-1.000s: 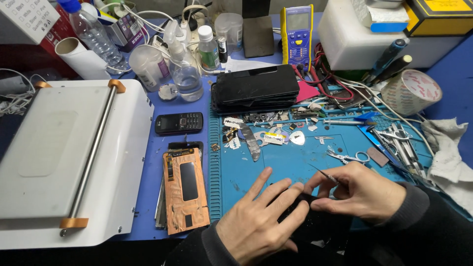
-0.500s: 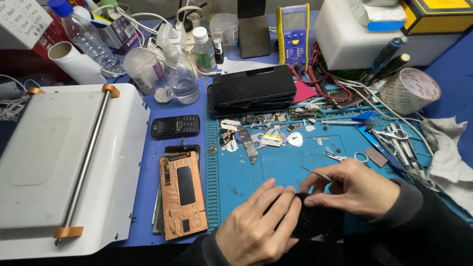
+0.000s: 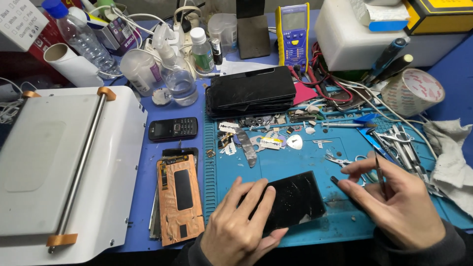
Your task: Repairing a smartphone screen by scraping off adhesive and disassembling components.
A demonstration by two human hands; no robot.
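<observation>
Near edge of mat, grip: left hand (image 3: 241,226) lies flat, fingers spread, pressing the left end of the black panel (image 3: 295,197); it pins the panel rather than clasping it.
Right hand (image 3: 394,207): closed in a narrow pinch on thin tweezers (image 3: 378,170), tips upward, just right of the panel and clear of it.
Panel: flat on the blue mat (image 3: 295,157), near the middle of its near edge, slightly skewed.
Progress (judged): panel is in one piece and nothing is seen lifted from it; a pale spot shows at its near right corner; work on it looks unfinished.
Change since earlier frames: hands were close together over the panel, which was largely covered; now the right hand has drawn off to the right and most of the panel is exposed.
Left of mat: copper-backed screen (image 3: 178,197), keypad phone (image 3: 173,129), white machine (image 3: 59,167).
Far edge: stack of phones (image 3: 253,91), multimeter (image 3: 293,32).
Right edge: tape roll (image 3: 413,91), cloth (image 3: 451,157).
</observation>
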